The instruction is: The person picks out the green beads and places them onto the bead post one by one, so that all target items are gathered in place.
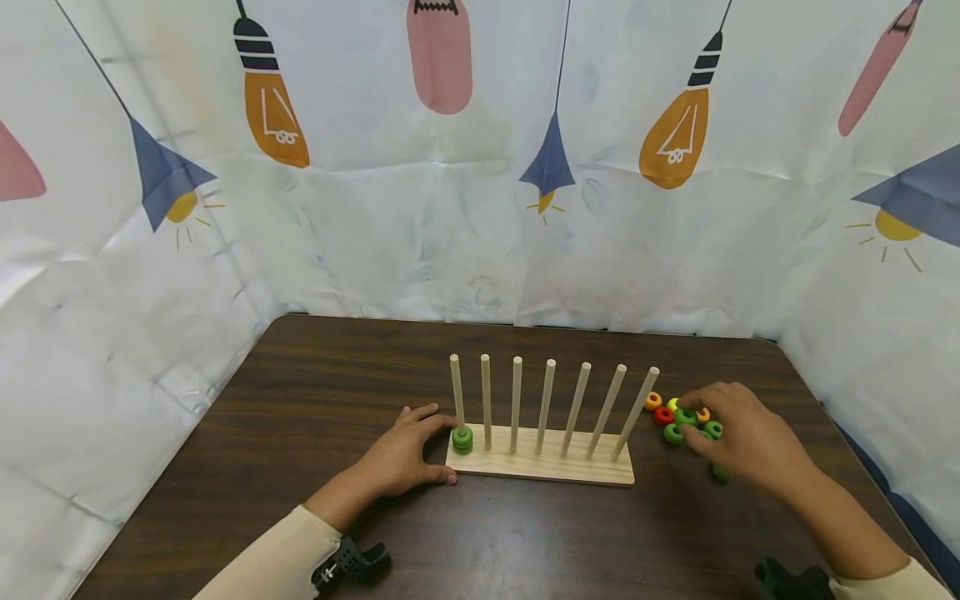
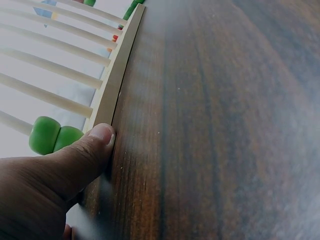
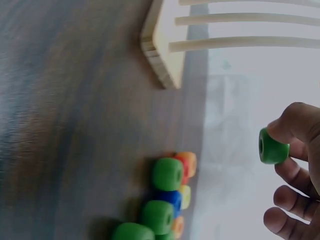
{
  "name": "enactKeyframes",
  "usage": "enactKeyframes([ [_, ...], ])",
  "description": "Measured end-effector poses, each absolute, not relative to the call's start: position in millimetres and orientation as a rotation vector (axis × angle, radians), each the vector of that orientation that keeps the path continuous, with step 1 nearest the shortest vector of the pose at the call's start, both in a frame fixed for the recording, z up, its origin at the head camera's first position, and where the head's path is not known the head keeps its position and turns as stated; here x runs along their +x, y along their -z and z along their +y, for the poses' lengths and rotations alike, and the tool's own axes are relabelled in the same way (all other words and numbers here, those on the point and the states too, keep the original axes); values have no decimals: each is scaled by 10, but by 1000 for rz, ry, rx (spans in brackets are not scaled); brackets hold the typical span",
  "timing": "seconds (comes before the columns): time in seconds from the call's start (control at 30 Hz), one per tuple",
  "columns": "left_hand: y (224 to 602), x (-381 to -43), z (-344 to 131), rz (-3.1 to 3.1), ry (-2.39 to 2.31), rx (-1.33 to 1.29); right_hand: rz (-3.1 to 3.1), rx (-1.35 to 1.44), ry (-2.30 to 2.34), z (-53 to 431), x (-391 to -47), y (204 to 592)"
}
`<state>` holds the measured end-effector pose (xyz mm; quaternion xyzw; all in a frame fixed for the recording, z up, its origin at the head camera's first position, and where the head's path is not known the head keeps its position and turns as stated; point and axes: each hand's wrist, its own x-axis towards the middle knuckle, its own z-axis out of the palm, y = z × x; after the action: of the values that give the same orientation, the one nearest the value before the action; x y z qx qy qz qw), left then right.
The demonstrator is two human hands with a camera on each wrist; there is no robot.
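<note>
A wooden peg board point(image 1: 540, 467) with several upright pegs stands on the table. Two green beads point(image 1: 462, 440) are stacked on its leftmost peg. My left hand point(image 1: 401, 454) grips the board's left end, its thumb point(image 2: 102, 135) against the front edge; the other fingertips are partly hidden in the left wrist view. Over the loose beads, my right hand point(image 1: 750, 437) pinches a green bead point(image 3: 273, 147) between thumb and finger, raised off the table. The remaining pegs carry no beads.
Loose beads lie right of the board: orange point(image 1: 653, 401), red point(image 1: 663, 416), green point(image 1: 672, 433), yellow and blue point(image 3: 169, 199). The dark wooden table point(image 1: 337, 358) ends at a white printed cloth point(image 1: 450, 250) behind.
</note>
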<state>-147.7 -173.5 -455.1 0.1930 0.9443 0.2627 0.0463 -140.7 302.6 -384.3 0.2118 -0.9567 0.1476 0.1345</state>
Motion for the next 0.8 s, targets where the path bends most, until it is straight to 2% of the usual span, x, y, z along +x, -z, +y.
enactKeyframes([
  [0.8, 4592, -1480, -1747, 2882, -815, 575, -2609, 750, -400, 2899, -1495, 3375],
])
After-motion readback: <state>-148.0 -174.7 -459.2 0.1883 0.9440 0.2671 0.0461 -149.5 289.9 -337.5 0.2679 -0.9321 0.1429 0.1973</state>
